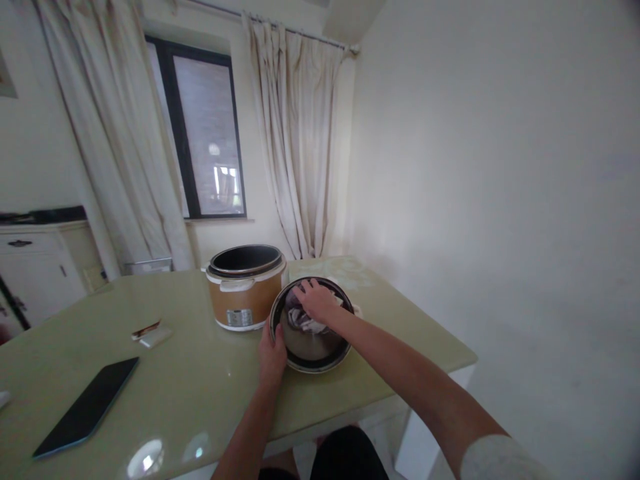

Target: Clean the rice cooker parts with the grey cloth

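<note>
A round cooker lid (315,350) is tilted up near the table's right side, its metal inner face and dark ring turned toward me. My left hand (273,353) grips its left rim, thumb over the front edge. Against the upper part of the inner face, my right hand (316,301) presses a crumpled, pale greyish cloth (303,322), which its fingers partly cover. Just behind and to the left stands the cooker body (247,293), tan and white, uncovered, with a dark pot (245,259) in it.
The pale green glossy table (200,393) carries a dark tablet-like slab (87,407) at the left and a small packet (153,333) behind it. A wall (500,200) rises along the right. Curtains (300,133) and a window (207,133) are at the back.
</note>
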The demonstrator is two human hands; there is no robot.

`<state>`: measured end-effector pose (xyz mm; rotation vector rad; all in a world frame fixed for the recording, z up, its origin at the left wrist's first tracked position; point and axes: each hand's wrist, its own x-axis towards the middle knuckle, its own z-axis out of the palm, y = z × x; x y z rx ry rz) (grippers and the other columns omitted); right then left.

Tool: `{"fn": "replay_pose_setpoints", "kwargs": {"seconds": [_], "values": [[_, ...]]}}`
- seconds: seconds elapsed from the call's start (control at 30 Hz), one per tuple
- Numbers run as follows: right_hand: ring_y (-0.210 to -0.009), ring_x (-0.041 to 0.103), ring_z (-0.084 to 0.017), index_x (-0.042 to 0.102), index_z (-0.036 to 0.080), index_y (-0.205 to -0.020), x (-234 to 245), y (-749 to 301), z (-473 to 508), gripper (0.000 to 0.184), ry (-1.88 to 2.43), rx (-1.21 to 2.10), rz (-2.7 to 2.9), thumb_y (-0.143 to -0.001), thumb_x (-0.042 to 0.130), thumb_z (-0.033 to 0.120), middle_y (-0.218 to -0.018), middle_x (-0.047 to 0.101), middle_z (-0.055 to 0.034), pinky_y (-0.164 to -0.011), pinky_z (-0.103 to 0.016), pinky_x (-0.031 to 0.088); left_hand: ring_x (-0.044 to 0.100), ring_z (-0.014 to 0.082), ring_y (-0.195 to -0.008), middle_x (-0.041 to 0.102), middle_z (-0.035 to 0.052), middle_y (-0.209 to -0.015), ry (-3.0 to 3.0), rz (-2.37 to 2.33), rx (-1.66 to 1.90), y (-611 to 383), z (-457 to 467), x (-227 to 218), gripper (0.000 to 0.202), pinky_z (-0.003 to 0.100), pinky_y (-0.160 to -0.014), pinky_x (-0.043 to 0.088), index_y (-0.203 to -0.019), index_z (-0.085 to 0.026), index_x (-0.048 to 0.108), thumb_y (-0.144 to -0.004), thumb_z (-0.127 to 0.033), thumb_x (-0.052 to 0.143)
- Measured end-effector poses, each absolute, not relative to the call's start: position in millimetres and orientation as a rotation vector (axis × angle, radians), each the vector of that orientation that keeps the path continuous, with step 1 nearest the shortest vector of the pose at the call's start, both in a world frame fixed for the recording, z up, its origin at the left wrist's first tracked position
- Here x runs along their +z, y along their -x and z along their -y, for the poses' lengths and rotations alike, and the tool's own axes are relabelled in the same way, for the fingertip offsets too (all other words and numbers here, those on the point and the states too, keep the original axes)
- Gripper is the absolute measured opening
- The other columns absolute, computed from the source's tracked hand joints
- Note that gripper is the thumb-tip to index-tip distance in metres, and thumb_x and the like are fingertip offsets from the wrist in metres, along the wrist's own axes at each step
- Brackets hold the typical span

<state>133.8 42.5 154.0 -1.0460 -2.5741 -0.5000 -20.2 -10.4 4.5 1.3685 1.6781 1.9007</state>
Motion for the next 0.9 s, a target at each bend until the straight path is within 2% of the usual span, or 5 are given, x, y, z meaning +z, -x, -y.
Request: {"fn": "replay_pose_setpoints", "kwargs": {"seconds": [0.13, 0.4, 0.63, 0.73, 0.9], "values": [[-0.104, 0.066, -0.029, 0.061, 0.021, -0.132, 138, -109, -27, 0.050, 0.969, -0.120, 2.574, -0.091, 0.071, 0.047, -0.118, 0.068, -0.0121, -0.088, -0.039, 0.056, 0.059, 0.0284, -0.137, 0.066, 0.0163, -0.141, -1.320, -1.622, 1.868, 17, 18, 9, 0.056, 0.047, -0.119, 0.044, -0.142, -0.018, 0.060, -0.105, -0.052, 0.034], [-0.115, 0.066, -0.030, 0.070, 0.022, -0.132, 130, -163, -26, 0.084, 0.735, 0.478, 2.833, -0.059, 0.096, 0.055, -0.122, 0.071, -0.0086, -0.103, -0.039, 0.051, 0.059, 0.0306, -0.136, 0.064, 0.0190, -0.143, -1.257, -1.703, 1.838, 14, 18, 8, 0.055, 0.050, -0.118, 0.045, -0.143, -0.014, 0.055, -0.105, -0.049, 0.036], [-0.127, 0.060, -0.028, 0.065, 0.024, -0.139, 121, -227, -10, 0.053, 0.876, 0.300, 2.022, -0.099, 0.060, 0.057, -0.136, 0.066, -0.0125, -0.114, -0.045, 0.044, 0.045, 0.0301, -0.150, 0.053, 0.0196, -0.156, -1.421, -1.790, 1.877, 9, 21, 12, 0.058, 0.052, -0.125, 0.037, -0.159, -0.013, 0.041, -0.106, -0.036, 0.034], [-0.126, 0.059, -0.033, 0.062, 0.018, -0.139, 87, -244, -20, 0.064, 1.118, 0.168, 1.390, -0.090, 0.066, 0.059, -0.137, 0.065, -0.0180, -0.108, -0.051, 0.048, 0.044, 0.0305, -0.150, 0.051, 0.0204, -0.157, -1.606, -1.963, 1.933, 3, 32, 20, 0.058, 0.053, -0.124, 0.037, -0.162, -0.013, 0.037, -0.108, -0.033, 0.034], [-0.101, 0.073, -0.031, 0.071, 0.019, -0.122, 26, -246, -44, 0.061, 1.132, 0.785, 1.085, -0.071, 0.079, 0.054, -0.110, 0.078, -0.0126, -0.086, -0.042, 0.059, 0.053, 0.0269, -0.142, 0.059, 0.0087, -0.155, -2.453, -1.965, 1.358, -10, 58, 35, 0.049, 0.047, -0.121, 0.037, -0.156, -0.031, 0.051, -0.108, -0.033, 0.042]]}}
